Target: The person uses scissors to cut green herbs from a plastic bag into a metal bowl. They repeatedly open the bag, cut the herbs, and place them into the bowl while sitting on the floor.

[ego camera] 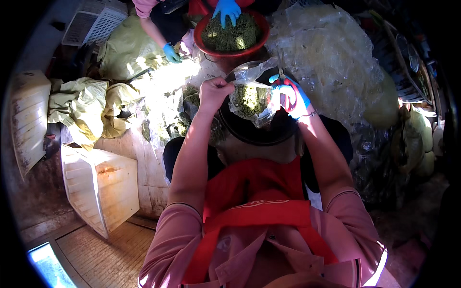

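Note:
My left hand (216,94), bare, pinches the left edge of a clear plastic bag (248,73) between thumb and fingers. Inside the bag is a clump of green granular or leafy matter (249,100). My right hand (290,95), in a blue glove, is closed around red-handled scissors (281,66), blades pointing away from me, and is against the bag's right side. Whether its fingers also grip the plastic I cannot tell. Bag and hands are above a round black basin (252,138) between my knees.
Beyond the basin, a co-worker's blue-gloved hand (227,11) rests on green matter in a red bowl (232,53); the other gloved hand (171,53) is left of it. Plastic sheeting (324,54) lies right, more filled bags (169,122) left, near a white plastic crate (115,190).

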The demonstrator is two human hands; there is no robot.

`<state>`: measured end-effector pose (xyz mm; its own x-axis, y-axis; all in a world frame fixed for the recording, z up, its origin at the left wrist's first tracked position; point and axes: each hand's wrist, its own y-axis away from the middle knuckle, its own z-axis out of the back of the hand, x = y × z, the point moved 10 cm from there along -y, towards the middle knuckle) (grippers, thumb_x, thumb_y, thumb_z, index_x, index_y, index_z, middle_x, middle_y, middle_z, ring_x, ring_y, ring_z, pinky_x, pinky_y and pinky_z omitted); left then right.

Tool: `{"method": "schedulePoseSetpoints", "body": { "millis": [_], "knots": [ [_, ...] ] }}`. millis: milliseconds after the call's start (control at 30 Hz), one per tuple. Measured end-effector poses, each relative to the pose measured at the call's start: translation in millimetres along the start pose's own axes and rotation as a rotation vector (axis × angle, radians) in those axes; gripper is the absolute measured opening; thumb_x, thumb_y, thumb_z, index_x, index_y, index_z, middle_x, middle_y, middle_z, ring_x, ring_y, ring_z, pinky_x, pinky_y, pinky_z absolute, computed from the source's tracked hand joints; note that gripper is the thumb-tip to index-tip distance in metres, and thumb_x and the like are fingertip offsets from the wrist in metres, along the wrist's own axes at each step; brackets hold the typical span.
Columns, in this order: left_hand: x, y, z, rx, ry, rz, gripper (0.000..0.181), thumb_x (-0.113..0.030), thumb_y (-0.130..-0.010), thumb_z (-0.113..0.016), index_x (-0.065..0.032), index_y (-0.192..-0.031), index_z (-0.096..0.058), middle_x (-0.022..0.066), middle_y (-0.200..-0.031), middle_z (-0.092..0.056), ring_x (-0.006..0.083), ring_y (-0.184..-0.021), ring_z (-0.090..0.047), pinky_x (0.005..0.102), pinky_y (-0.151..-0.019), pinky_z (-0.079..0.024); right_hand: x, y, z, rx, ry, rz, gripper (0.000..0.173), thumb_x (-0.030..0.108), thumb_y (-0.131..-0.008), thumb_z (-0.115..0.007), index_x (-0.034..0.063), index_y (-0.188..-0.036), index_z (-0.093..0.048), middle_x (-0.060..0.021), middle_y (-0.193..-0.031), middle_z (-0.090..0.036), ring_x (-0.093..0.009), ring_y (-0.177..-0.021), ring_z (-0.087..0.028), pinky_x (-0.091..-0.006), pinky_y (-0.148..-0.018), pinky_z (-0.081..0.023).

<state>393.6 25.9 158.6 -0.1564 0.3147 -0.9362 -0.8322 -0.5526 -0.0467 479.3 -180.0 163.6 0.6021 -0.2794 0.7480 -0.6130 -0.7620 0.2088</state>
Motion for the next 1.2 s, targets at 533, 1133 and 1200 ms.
{"method": "schedulePoseSetpoints", "body": {
  "millis": [533, 1133, 1200],
  "knots": [
    [-105, 67, -73, 0.233, -0.431, -0.418, 0.036, -0.032, -0.063, -0.070, -0.0089, -0.088, -0.061, 0.0077, -0.083, -0.063, 0.0258, -0.077, -0.061, 0.0343, -0.068, -0.048, 1, 6, -15, 0.008, 0.214, 0.147, 0.028, 0.007, -0.076, -0.051, -0.0028, -0.102, -0.051, -0.0057, -0.080, -0.054, -0.013, -0.067, -0.053, -0.0227, -0.061, -0.042],
    [-72, 44, -88, 0.189, 0.099, -0.198, 0.013, -0.018, -0.071, -0.064, -0.0115, -0.082, -0.065, 0.0047, -0.069, -0.062, 0.0172, -0.064, -0.060, 0.0269, -0.060, -0.045, -24, -11, 120, -0.435, 0.242, 0.160, 0.025, -0.001, -0.072, -0.062, 0.0071, -0.094, -0.054, -0.0073, -0.073, -0.060, -0.013, -0.059, -0.056, -0.0238, -0.048, -0.043],
    [-70, 41, -89, 0.151, 0.271, -0.203, 0.012, -0.012, -0.072, -0.064, -0.0079, -0.083, -0.064, 0.0054, -0.070, -0.062, 0.0143, -0.063, -0.059, 0.0259, -0.061, -0.046, -23, -6, 122, -0.473, 0.233, 0.097, 0.028, 0.001, -0.072, -0.063, 0.0094, -0.097, -0.054, -0.0065, -0.075, -0.060, -0.014, -0.060, -0.056, -0.0269, -0.051, -0.045]
  ]
}}
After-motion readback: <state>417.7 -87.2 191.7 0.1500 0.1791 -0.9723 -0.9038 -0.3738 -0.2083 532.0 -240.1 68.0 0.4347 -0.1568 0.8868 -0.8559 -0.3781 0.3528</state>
